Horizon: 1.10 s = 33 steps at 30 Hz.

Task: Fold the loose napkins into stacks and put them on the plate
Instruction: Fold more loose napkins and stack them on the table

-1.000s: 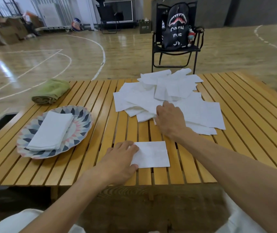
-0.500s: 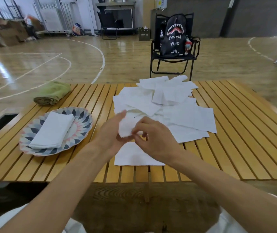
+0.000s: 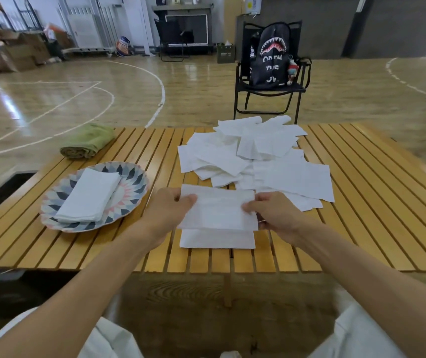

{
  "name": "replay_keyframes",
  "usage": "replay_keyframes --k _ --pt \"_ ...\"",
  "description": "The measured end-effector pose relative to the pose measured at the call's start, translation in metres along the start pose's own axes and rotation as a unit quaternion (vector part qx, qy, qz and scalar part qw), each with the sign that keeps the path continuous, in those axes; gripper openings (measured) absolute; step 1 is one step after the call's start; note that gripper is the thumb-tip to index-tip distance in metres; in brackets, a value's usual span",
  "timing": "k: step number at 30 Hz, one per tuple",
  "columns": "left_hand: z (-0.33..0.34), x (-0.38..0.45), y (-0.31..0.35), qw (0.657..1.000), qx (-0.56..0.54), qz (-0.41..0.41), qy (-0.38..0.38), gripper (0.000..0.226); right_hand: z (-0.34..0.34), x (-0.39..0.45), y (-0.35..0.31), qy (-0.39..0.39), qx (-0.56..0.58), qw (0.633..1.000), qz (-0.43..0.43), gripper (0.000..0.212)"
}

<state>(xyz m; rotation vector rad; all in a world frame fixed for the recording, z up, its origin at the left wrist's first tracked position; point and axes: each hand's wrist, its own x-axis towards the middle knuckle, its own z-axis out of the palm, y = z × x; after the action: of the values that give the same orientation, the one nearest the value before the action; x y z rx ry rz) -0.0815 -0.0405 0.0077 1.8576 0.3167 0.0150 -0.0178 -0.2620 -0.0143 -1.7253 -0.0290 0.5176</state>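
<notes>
Table: slatted wooden table (image 3: pixel 362 202) running across the view; it bears every task item
Loose napkins: a scattered white pile of loose napkins (image 3: pixel 258 156) on the far middle of the table, sheets overlapping at many angles; its near edge lies just behind both hands
Chair: black folding chair (image 3: pixel 240 81) on the court floor beyond the table's far edge; a black backpack (image 3: pixel 271 58) with a shark-mouth print sits on its seat
Plate: patterned plate (image 3: pixel 134 182) on the left part of the table, well apart from the loose pile; a stack of folded napkins (image 3: pixel 89 196) lies on it, tilted diagonally
Towel: rolled green towel (image 3: pixel 88 143) at the far left edge of the table, behind the plate
Held napkin: one white held napkin (image 3: pixel 217 210) spread flat between the hands above the near middle of the table; directly over another sheet
Folded napkin: a folded napkin (image 3: pixel 217 239) flat on the slats near the front edge, partly covered by the held one
Left hand: left hand (image 3: pixel 170 210) pinches the held napkin's left edge, thumb on top
Right hand: right hand (image 3: pixel 274 213) pinches the right edge, fingers curled round it
</notes>
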Motion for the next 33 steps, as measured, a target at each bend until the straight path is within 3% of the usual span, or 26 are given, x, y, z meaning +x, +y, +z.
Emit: replay_keyframes --k 3,7,17,22,25,28,30,33 --pt "0.004 0.007 -0.022 0.988 0.151 0.026 0.009 0.012 0.002 0.002 0.01 0.064 -0.149 0.987 -0.013 0.017" --pt "0.007 0.014 -0.036 0.969 0.243 0.03 0.018 0.022 0.003 0.003 0.012 0.085 -0.227 0.97 -0.025 0.022" --pt "0.009 0.015 -0.042 0.959 0.278 0.058 0.026 0.015 0.008 0.002 0.018 0.065 -0.306 0.95 -0.022 0.019" --pt "0.006 0.014 -0.048 0.94 0.335 0.055 0.042 0.027 0.013 0.001 0.02 0.068 -0.335 0.939 -0.036 0.018" --pt "0.007 0.009 -0.049 0.908 0.408 0.066 0.07 0.021 0.016 -0.001 0.022 0.102 -0.439 0.889 -0.084 0.024" --pt "0.009 0.006 -0.049 0.848 0.49 0.19 0.069 0.047 0.017 -0.004 0.022 0.105 -0.497 0.844 -0.172 0.039" --pt "0.013 0.002 -0.045 0.818 0.511 0.263 0.007 0.045 0.021 -0.005 0.022 0.079 -0.526 0.823 -0.199 0.034" --pt "0.019 0.002 -0.045 0.81 0.526 0.247 -0.075 0.037 0.025 -0.001 0.025 0.034 -0.533 0.826 -0.179 0.022"
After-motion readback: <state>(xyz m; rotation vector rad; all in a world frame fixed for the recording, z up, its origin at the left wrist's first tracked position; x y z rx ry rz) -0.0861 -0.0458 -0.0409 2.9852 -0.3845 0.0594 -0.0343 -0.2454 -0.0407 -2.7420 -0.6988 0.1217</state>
